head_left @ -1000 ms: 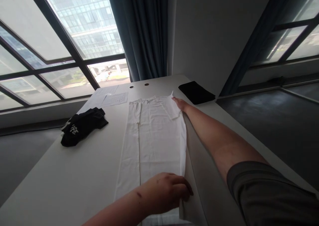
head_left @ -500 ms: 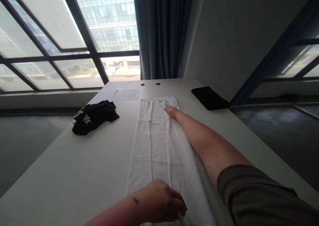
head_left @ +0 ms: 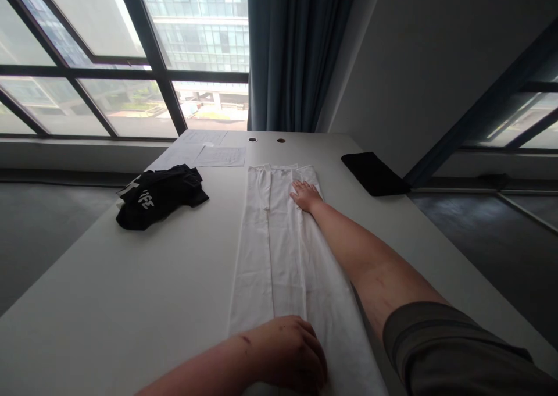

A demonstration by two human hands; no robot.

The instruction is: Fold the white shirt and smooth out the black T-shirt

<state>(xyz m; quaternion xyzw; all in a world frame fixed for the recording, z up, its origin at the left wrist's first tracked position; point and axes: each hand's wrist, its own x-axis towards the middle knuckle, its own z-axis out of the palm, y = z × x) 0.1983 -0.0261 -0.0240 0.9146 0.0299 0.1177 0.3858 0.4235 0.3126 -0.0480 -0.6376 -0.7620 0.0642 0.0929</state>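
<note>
A long white garment [head_left: 285, 250] that looks like a pair of trousers lies folded lengthwise on the white table [head_left: 174, 279]. Its upper edge points towards the window, and a narrow strip of the same cloth hangs down near that end. My right hand [head_left: 306, 196] rests flat on the upper right part, fingers spread. At the near end, my left hand [head_left: 292, 352] is closed over the cloth with its fingers curled under. Its fingertips are hidden, and the lower end of the garment runs out of view.
A crumpled black garment with white lettering [head_left: 163, 195] lies at the left table edge. Behind it are paper sheets [head_left: 221, 156]. A flat black object [head_left: 374, 174] is on the right side. Two round holes pierce the far end, before a blue curtain [head_left: 296, 59].
My right hand's fingers have spread out flatter on the cloth. My left hand has turned down closer onto the garment. The view has shifted slightly.
</note>
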